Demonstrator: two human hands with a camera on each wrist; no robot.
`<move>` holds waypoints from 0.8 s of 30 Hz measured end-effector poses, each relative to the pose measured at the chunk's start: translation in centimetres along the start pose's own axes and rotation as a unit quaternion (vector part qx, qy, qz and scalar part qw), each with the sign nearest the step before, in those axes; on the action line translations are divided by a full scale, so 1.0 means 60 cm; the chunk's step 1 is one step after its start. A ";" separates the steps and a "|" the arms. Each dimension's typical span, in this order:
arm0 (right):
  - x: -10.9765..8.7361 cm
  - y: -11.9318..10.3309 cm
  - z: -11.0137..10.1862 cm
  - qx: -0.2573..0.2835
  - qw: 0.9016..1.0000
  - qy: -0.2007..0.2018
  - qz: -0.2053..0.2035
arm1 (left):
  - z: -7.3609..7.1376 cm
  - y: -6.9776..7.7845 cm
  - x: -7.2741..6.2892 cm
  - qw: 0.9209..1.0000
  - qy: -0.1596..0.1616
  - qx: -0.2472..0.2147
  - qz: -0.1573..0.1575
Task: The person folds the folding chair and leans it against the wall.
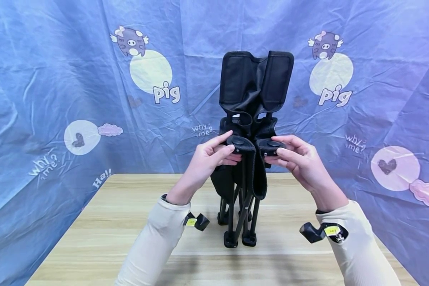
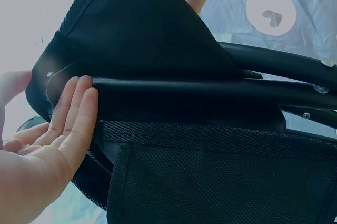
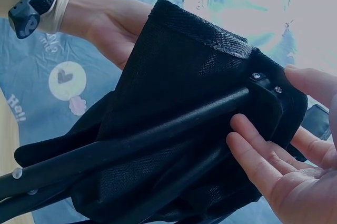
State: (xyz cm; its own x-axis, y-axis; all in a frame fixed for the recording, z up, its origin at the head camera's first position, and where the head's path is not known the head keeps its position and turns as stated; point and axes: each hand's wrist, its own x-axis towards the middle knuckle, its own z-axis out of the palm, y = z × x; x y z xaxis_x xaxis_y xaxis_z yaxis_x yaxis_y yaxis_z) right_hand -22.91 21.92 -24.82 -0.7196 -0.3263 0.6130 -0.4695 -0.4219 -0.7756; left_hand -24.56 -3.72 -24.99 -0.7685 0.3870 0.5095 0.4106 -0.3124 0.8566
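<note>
A small black folding chair (image 1: 232, 83) stands upright on the table, its legs drawn close together and its fabric seat (image 3: 158, 66) sagging in a fold. My left hand (image 1: 211, 155) holds the seat's left front corner, thumb at the edge and fingers beneath. Opposite it, my right hand (image 1: 300, 159) grips the right front corner the same way. Straight fingers (image 2: 79, 113) of the left hand lie along the underside beside a metal tube (image 2: 174, 87). Rivets (image 3: 256, 76) show at the right corner, close to the right thumb.
The chair's feet (image 1: 230, 239) rest on a light wood-grain table (image 1: 128, 222). Behind the table hangs a blue cloth (image 1: 207, 31) printed with pigs and words. Both wrists wear small black cameras (image 1: 312, 232) over cream sleeves.
</note>
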 end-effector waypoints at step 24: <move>0.003 -0.002 0.003 -0.031 0.999 0.001 0.006 | -0.007 -0.002 0.005 1.000 -0.028 -0.005 -0.007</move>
State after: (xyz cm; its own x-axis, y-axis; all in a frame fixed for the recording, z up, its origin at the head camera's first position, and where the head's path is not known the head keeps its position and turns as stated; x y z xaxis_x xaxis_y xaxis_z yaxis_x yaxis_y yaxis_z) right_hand -22.88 21.74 -24.59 -0.7265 -0.3293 0.6032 -0.4919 -0.3639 -0.7910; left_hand -25.08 -3.91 -24.99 -0.7456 0.4384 0.5018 0.3949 -0.3159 0.8627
